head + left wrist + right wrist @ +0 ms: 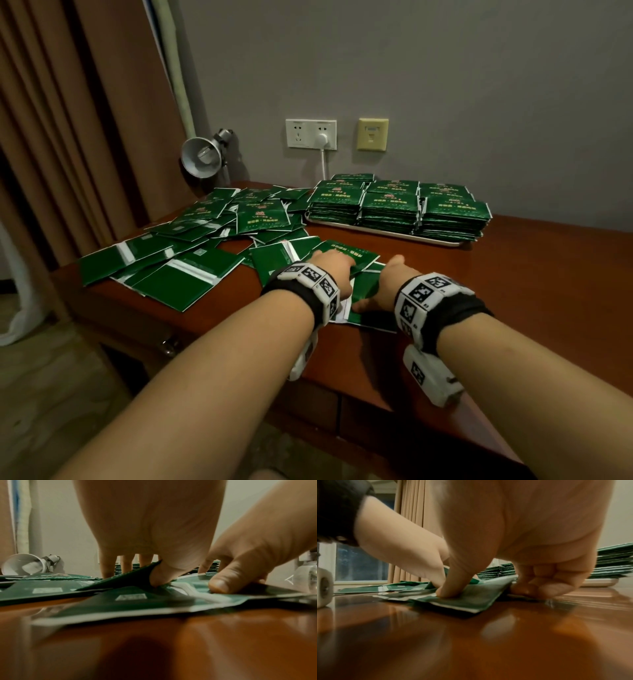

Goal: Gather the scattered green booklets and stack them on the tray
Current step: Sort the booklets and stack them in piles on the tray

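Your left hand (pixel 334 270) pinches a booklet (pixel 130 578) between thumb and straight fingers, its near edge lifted. Your right hand (pixel 387 284) curls round another booklet (pixel 471 596), thumb pressing on top. Loose booklets (pixel 191 240) litter the desk (pixel 513 291) left; stacks (pixel 394 205) fill the tray (pixel 445 242) behind.

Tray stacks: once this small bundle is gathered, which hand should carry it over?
Probably right. The tray sits to the far right, on the right hand side, and that hand already pinches the bundle. The left hand is nearer the scattered booklets on the left.
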Action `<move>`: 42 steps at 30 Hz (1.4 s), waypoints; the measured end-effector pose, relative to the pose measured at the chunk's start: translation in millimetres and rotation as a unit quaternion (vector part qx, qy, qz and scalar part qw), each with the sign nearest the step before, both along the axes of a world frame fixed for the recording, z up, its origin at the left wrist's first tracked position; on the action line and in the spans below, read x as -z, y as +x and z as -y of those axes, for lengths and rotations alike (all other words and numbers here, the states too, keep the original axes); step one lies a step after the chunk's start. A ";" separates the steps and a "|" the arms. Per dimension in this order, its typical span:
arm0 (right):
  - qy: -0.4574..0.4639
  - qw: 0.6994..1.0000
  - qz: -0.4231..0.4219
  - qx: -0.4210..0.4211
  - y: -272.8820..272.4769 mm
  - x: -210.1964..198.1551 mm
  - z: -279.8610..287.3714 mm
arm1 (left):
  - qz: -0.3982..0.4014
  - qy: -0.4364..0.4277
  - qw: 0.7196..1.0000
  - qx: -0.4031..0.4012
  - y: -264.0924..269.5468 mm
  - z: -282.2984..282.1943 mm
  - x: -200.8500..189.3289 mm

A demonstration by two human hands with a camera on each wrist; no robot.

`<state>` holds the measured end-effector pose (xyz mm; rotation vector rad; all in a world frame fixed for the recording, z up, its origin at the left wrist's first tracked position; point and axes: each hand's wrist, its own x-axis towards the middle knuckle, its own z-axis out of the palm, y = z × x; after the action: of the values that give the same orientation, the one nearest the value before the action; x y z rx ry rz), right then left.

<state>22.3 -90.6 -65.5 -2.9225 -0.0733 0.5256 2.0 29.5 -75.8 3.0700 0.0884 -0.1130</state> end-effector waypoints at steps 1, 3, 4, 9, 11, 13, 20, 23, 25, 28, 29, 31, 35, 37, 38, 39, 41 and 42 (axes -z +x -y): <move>0.008 1.000 0.001 0.005 0.2 0.2 -0.5 | -0.003 0.000 1.000 -0.004 0.1 -0.2 0.2; 0.031 0.999 0.014 0.015 0.2 -1.8 0.3 | -0.008 0.006 1.000 -0.015 -0.1 -0.1 -0.7; 0.052 0.998 0.022 0.028 1.0 -3.6 1.1 | -0.009 0.011 1.000 -0.019 -0.3 -0.1 -1.5; 0.017 0.996 0.078 -0.034 4.0 -13.1 6.1 | 0.052 0.032 0.998 -0.035 -3.1 0.2 -4.7; 0.021 0.988 0.138 -0.067 5.2 -11.8 10.9 | 0.124 0.017 0.991 -0.043 -5.8 0.3 -9.3; 0.055 0.978 0.190 -0.061 6.1 -12.2 16.5 | 0.194 0.000 0.980 -0.049 -8.0 1.2 -14.3; 0.051 0.961 0.263 -0.067 3.5 -16.4 25.1 | 0.290 -0.044 0.956 -0.028 -17.3 9.7 -26.9; 0.054 0.964 0.250 -0.070 1.6 -16.2 22.8 | 0.322 -0.078 0.943 -0.038 -24.0 13.1 -33.3; 0.047 0.962 0.259 -0.078 0.2 -15.7 20.5 | 0.358 -0.079 0.929 -0.056 -25.3 10.7 -34.4; 0.015 0.962 0.249 -0.107 -5.4 -13.0 15.0 | 0.391 -0.090 0.913 -0.078 -24.0 6.6 -33.8; -0.002 0.966 0.234 -0.110 -5.6 -9.2 12.4 | 0.389 -0.089 0.913 -0.084 -23.3 6.6 -33.8; -0.043 0.975 0.193 -0.103 -3.5 1.7 6.1 | 0.372 -0.080 0.921 -0.091 -22.0 7.6 -33.8; -0.062 0.981 0.160 -0.085 1.7 15.5 1.9 | 0.348 -0.064 0.930 -0.095 -22.3 7.9 -34.0; -0.006 0.976 0.202 -0.081 2.0 10.7 5.3 | 0.343 -0.052 0.934 -0.090 -23.4 8.6 -34.5; 0.034 0.970 0.227 -0.079 1.7 7.8 7.4 | 0.340 -0.046 0.935 -0.086 -24.0 9.5 -34.7; 0.070 0.963 0.247 -0.080 1.9 6.1 8.5 | 0.338 -0.039 0.937 -0.080 -24.5 10.6 -34.9; 0.122 0.951 0.274 -0.082 1.5 3.5 9.3 | 0.329 -0.028 0.942 -0.064 -25.9 12.5 -34.7; 0.139 0.945 0.285 -0.080 1.2 2.1 9.7 | 0.323 -0.024 0.944 -0.056 -26.5 13.2 -34.6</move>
<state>23.5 -100.3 -67.7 -2.6972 -0.4214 -0.3058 -24.5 16.3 -41.2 2.8704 0.2132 0.8718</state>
